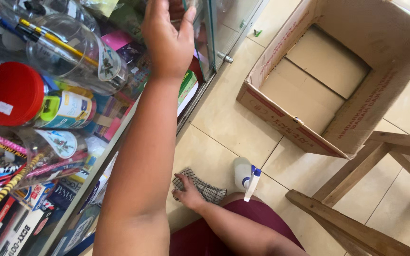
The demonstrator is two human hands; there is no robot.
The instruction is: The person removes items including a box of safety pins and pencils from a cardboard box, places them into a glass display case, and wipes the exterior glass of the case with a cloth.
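My left hand is raised against a glass display cabinet, its fingers curled over the edge of the sliding glass door. Low down, my right hand grips a grey checkered cloth that lies on the beige tiled floor beside my knee. A white spray bottle with a blue-and-white trigger stands right next to the cloth, touching my maroon-clad leg. Behind the glass are stationery items: a jar with a red lid and clear jars of pens and pencils.
An open, empty cardboard box lies tilted on the floor at the upper right. A wooden stool frame stands at the lower right. Boxes of stationery fill the cabinet's lower left.
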